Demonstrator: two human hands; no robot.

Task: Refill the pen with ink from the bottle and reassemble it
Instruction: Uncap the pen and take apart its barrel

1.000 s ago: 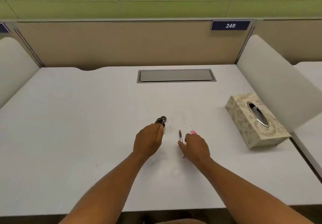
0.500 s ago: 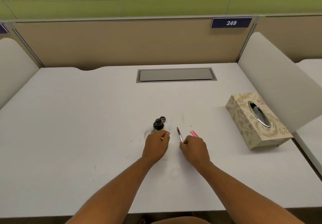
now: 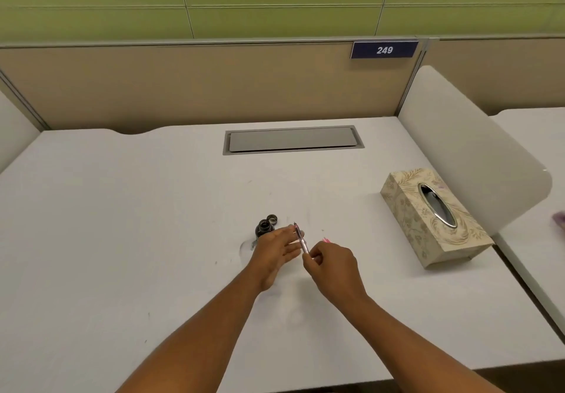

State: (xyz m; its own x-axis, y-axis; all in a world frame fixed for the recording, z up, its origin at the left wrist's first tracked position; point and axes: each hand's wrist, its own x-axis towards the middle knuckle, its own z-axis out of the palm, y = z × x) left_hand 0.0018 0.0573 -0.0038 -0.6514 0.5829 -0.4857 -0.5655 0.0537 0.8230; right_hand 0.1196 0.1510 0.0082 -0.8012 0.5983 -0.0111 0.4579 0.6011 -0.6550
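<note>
A small dark ink bottle (image 3: 264,228) stands open on the white desk (image 3: 122,239), its round cap (image 3: 272,218) lying just behind it. My right hand (image 3: 331,267) pinches the lower end of the thin pen section (image 3: 300,237), whose dark nib points up and away. My left hand (image 3: 276,250) lies beside the bottle with its fingers stretched out, the fingertips touching the pen's shaft. A pink pen part (image 3: 326,240) lies on the desk behind my right hand, mostly hidden by it.
A patterned tissue box (image 3: 434,218) stands on the right of the desk. A grey cable hatch (image 3: 292,140) is set in the desk's far middle. A white divider panel (image 3: 467,148) borders the right side, a beige partition the back.
My right hand has lifted the pen section off the desk and tilted it nib-up. My left hand has opened and moved right from the bottle to the pen.
</note>
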